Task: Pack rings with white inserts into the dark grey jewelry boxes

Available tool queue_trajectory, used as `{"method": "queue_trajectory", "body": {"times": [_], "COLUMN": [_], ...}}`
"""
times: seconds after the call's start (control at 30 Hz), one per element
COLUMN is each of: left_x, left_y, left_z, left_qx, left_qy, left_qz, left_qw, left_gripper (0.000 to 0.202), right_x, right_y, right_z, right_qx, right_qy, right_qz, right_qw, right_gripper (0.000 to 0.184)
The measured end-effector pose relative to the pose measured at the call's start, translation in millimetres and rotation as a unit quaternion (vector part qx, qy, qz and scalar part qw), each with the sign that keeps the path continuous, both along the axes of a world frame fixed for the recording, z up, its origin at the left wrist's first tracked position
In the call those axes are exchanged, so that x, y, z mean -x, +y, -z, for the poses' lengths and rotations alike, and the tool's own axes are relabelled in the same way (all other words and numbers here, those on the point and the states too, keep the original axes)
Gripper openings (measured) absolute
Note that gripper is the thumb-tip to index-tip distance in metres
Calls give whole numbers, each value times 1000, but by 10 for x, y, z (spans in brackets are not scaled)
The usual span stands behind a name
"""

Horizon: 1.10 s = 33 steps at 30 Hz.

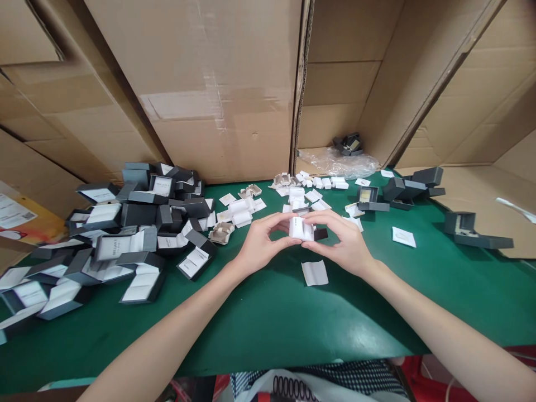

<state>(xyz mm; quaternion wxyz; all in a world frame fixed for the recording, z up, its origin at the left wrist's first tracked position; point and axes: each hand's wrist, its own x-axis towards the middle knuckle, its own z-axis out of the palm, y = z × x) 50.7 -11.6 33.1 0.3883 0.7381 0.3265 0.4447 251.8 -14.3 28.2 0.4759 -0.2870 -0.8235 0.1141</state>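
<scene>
Fingers (324, 219) hold white piece (297, 228); green tabletop (268, 326) open toward near edge (259, 368).

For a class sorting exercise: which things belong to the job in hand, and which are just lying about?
Apparently in the work:
white piece, in left hand and right hand
dark boxes
scattered white pieces

Seemingly lying about:
clear plastic wrap
yellow package
white strip

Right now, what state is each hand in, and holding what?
Left hand: closed, fingertips gripping a small white piece from its left.
Right hand: closed, fingertips gripping the same piece from its right.
</scene>
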Motion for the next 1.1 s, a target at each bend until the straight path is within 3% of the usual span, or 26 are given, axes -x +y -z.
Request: {"method": "queue_trajectory", "body": {"times": [0.53,0.8,0.93,1.1], "left_x": [1,-18,-25,-6], "left_y": [29,5,6,4], "left_z": [29,24,-11,-74], "left_qx": [-11,-1,106,316], "left_qy": [-52,-34,-102,-157], "left_qz": [32,34,59,190], "left_qw": [998,999,987,916], "left_gripper": [40,45,43,45], "right_x": [16,1,-16,-15], "right_y": [-26,-22,-21,-44], "right_z": [10,-45,-75,-69], "right_qx": [63,18,6,49], "right_qy": [41,28,18,27], "right_qz": [-9,4,-7,-59], "right_qw": [997,999,1000,997], "right_gripper": [27,25,27,28]}}
